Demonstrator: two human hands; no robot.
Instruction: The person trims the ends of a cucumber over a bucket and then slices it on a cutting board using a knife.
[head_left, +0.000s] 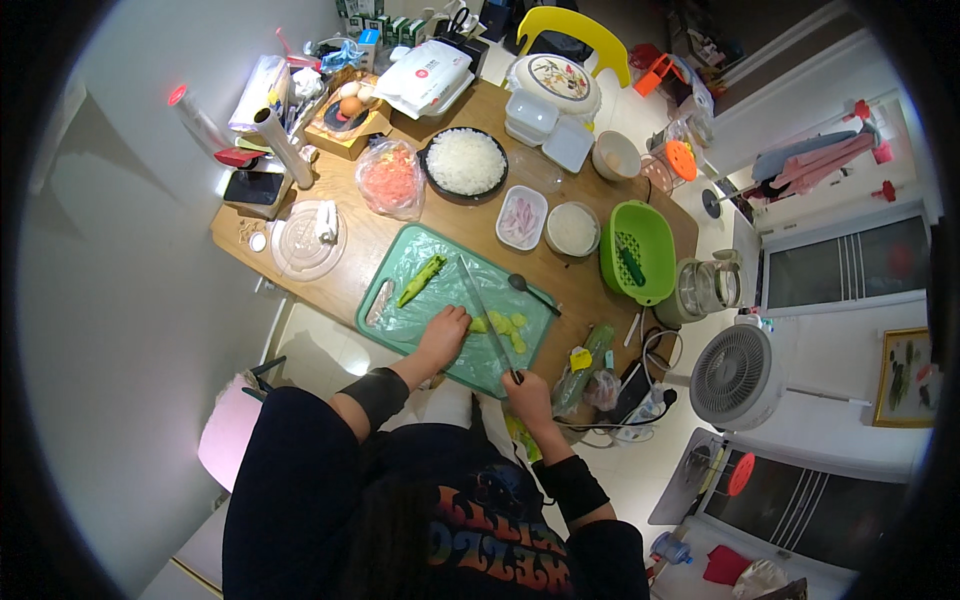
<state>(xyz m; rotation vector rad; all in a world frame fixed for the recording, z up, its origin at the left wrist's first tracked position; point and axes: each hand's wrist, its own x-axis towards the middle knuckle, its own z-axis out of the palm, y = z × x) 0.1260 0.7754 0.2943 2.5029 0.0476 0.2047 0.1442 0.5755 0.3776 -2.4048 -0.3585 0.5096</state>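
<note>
In my right hand (529, 397) is the handle of a long kitchen knife (487, 319), its blade slanting away over the green cutting board (397, 259). My left hand (446, 334) rests fingers-down on a pale green cucumber piece (478, 325), just left of the blade. Thin cucumber slices (517, 331) lie scattered to the blade's right. Farther up the board is a partly peeled cucumber length (421, 281), apart from both hands. A dark spoon (534, 293) lies across the board's right edge. The board's surface looks covered with clear plastic film.
Beyond the board stand a black dish of rice (466, 162), a white tub of sliced onion (522, 218), a bowl (572, 229) and a bag of orange shreds (390, 178). A green basket (637, 251) and bagged cucumbers (589, 367) are at right, near cables (660, 405).
</note>
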